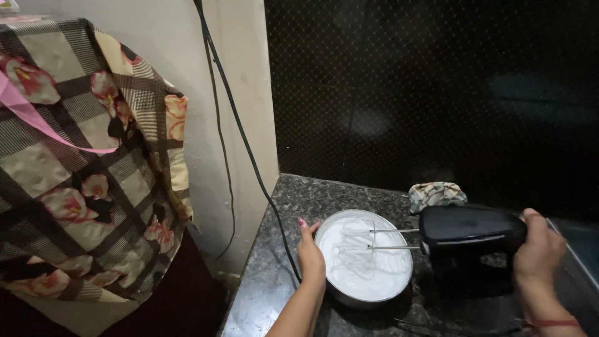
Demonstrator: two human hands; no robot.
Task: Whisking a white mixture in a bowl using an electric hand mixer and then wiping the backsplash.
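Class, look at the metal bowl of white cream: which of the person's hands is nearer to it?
Left. The left hand rests against the rim of the metal bowl on its left side. The right hand is off to the bowl's right, gripping the black hand mixer.

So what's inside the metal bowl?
The metal bowl holds white fluffy cream, with the mixer's beaters above it. The cream hides the bowl's bottom.

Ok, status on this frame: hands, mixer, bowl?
Left hand steadies metal bowl by its rim. Right hand grips black hand mixer, beaters over white cream. Black cord hangs beside bowl.
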